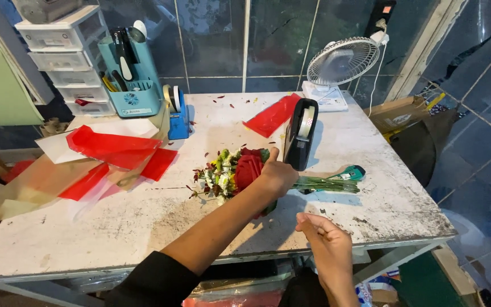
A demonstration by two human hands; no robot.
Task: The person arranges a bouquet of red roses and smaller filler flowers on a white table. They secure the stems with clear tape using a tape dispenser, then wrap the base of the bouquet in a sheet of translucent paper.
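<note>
My left hand [278, 174] reaches over the middle of the white table [115, 227] and grips a black tape dispenser [300, 134], held upright. Just under and left of that hand lies a small bouquet [229, 170] with a red rose and white and yellow flowers. Its green stems [326, 183] point right, toward a teal-handled tool [354, 172]. My right hand [321, 238] hovers near the table's front edge, below the dispenser. Its fingers are pinched together and I see nothing between them.
Red and clear wrapping sheets [112, 149] lie on the table's left, and another red sheet [273, 115] lies at the back. A blue tape dispenser [178, 116], teal desk organiser [132, 79], plastic drawers [66, 54] and small white fan [341, 62] line the back edge. A cardboard box [400, 113] sits to the right.
</note>
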